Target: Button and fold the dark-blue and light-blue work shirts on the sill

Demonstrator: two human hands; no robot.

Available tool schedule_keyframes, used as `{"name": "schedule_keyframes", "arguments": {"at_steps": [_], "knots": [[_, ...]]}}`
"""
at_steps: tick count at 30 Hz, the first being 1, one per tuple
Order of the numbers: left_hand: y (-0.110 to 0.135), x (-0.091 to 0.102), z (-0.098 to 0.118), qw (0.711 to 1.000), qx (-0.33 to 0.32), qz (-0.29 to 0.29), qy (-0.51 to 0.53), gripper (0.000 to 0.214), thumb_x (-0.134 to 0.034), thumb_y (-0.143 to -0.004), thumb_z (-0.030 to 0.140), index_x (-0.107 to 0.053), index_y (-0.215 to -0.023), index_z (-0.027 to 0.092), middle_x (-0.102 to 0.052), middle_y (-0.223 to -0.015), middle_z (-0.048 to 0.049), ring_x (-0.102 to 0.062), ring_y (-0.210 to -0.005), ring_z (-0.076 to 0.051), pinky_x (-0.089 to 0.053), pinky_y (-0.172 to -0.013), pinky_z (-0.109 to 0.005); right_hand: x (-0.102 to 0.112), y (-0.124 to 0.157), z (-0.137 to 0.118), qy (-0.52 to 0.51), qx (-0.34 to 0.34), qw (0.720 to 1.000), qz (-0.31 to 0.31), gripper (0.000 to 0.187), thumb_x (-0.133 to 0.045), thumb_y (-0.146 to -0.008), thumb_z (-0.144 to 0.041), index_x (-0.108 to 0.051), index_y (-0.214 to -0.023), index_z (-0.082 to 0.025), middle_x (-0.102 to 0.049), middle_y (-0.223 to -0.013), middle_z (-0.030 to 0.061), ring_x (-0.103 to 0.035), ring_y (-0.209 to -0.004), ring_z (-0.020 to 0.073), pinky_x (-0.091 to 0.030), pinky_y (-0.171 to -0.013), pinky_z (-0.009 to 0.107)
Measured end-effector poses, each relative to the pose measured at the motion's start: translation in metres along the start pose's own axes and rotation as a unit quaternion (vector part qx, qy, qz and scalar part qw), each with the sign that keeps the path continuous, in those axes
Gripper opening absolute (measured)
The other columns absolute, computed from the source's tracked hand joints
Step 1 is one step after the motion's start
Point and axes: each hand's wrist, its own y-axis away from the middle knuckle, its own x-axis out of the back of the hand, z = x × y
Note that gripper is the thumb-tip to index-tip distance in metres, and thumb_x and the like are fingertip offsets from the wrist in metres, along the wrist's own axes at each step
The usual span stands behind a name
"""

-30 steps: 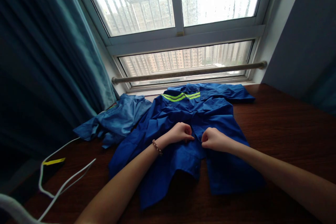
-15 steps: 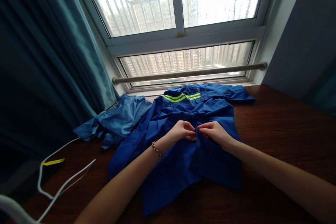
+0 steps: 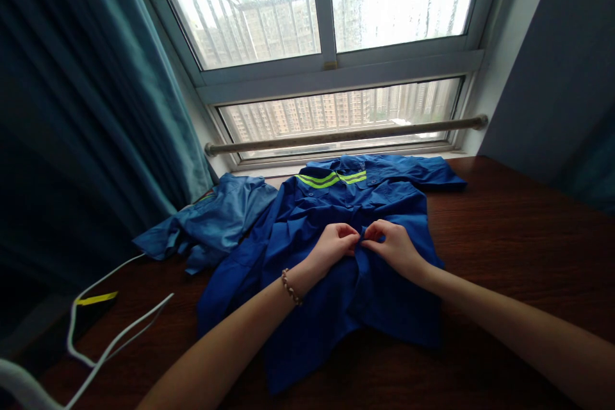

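A bright blue work shirt [image 3: 317, 307] with yellow-green reflective stripes at the collar lies face up on the dark wooden table [image 3: 504, 237]. My left hand [image 3: 334, 245], with a bead bracelet on the wrist, pinches the left front edge of the shirt at mid chest. My right hand [image 3: 394, 245] pinches the right front edge. Both sets of fingertips meet at the centre placket, closed on the cloth. Any button under the fingers is hidden.
A second, paler blue garment [image 3: 211, 224] lies crumpled at the left of the shirt. White cables [image 3: 115, 339] loop over the table's near left corner beside a dark object with a yellow tag [image 3: 96, 298]. A teal curtain [image 3: 86, 109] hangs on the left; a rail [image 3: 346, 134] runs below the window.
My hands have moved up the shirt front and come together. The two front panels, apart at the hem a second ago, now overlap down the middle.
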Motion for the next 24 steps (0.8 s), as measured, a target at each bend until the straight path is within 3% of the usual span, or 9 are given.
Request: {"name": "schedule_keyframes", "arguments": {"at_steps": [6,13,19,24], "knots": [[0.002,-0.004,-0.008,0.999,-0.014,0.037,0.025,0.029,-0.071,-0.057,0.034,-0.057,-0.066,0.011,-0.055,-0.056,0.0012,-0.046,-0.047,-0.006,-0.032,-0.045,-0.017,-0.006,0.004,0.000,-0.001,0.027,0.999,0.022,0.007,-0.062,-0.067,-0.021,-0.057,-0.069,-0.017,-0.057,-0.067,-0.0003,-0.053,-0.062,0.0125,-0.041,-0.056,0.024],[0.000,-0.006,-0.013,0.987,0.014,0.082,0.140,0.026,-0.072,-0.058,0.029,-0.054,-0.065,0.012,-0.053,-0.054,0.0031,-0.046,-0.045,-0.005,-0.033,-0.046,-0.017,-0.008,0.003,0.003,-0.082,-0.038,0.996,-0.003,0.018,-0.064,-0.066,-0.031,-0.053,-0.069,-0.017,-0.056,-0.065,-0.0012,-0.052,-0.060,0.0123,-0.040,-0.056,0.024],[-0.003,-0.008,-0.014,0.959,0.089,0.091,0.254,0.019,-0.071,-0.060,0.019,-0.054,-0.065,0.011,-0.048,-0.048,0.0040,-0.041,-0.038,-0.003,-0.028,-0.039,-0.015,-0.008,-0.002,0.005,-0.240,-0.097,0.965,-0.041,0.032,-0.070,-0.058,-0.038,-0.049,-0.066,-0.016,-0.052,-0.064,-0.0039,-0.050,-0.058,0.0098,-0.038,-0.055,0.023],[0.000,-0.013,-0.011,0.944,0.095,0.093,0.301,0.017,-0.070,-0.063,0.017,-0.054,-0.066,0.011,-0.052,-0.050,0.0012,-0.048,-0.041,-0.005,-0.036,-0.040,-0.016,-0.010,-0.002,0.007,-0.304,-0.123,0.943,-0.059,0.034,-0.072,-0.055,-0.038,-0.049,-0.066,-0.015,-0.050,-0.061,-0.0054,-0.046,-0.054,0.0072,-0.035,-0.054,0.022]]}}
